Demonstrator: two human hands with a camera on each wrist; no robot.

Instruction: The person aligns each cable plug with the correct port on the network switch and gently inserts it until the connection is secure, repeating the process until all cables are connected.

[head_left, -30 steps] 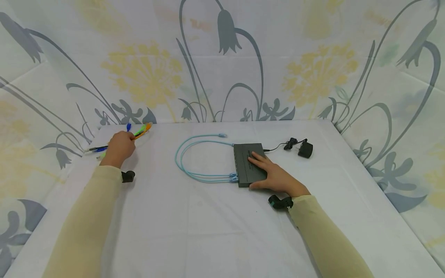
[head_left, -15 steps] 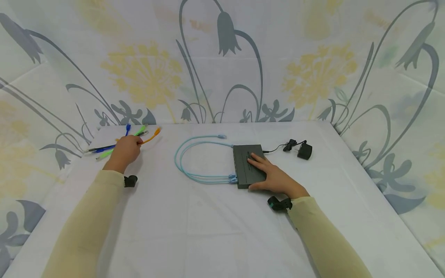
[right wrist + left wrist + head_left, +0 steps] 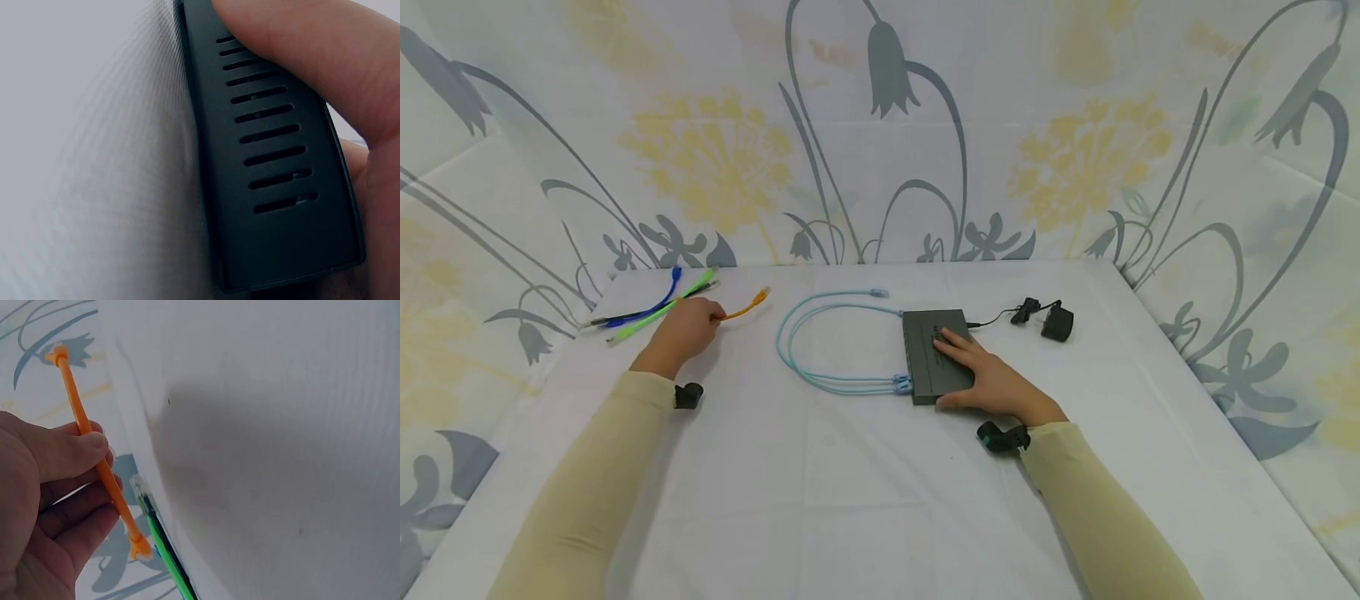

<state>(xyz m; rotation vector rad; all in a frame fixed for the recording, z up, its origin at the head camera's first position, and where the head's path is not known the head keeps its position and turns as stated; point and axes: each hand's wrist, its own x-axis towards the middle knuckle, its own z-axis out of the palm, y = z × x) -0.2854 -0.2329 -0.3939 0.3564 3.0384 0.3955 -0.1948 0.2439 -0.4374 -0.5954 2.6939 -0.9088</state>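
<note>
My left hand [image 3: 688, 329] pinches a short orange network cable [image 3: 74, 394] between thumb and fingers. Both plug ends stick out of the hand in the left wrist view. Close to this hand, blue, black and green network cables lie crossed, with the green cable [image 3: 647, 323] on top. On the right, my right hand [image 3: 996, 385] holds a dark grey network switch [image 3: 928, 358]. Its fingers spread over the top, and the thumb [image 3: 287, 37] presses against the slotted side [image 3: 275, 237]. Light blue network cables [image 3: 835, 381] are plugged into the switch's left side.
One light blue plug [image 3: 880, 293] lies loose on the white cloth-covered table [image 3: 820, 500]. A black power adapter [image 3: 1057, 322] lies right of the switch, its cord running to it. Floral-printed fabric [image 3: 880, 167] stands behind the table.
My left hand has drawn the orange cable out of the cable pile and moved right and slightly toward me, uncovering the other cables. The right hand and the switch have stayed in place.
</note>
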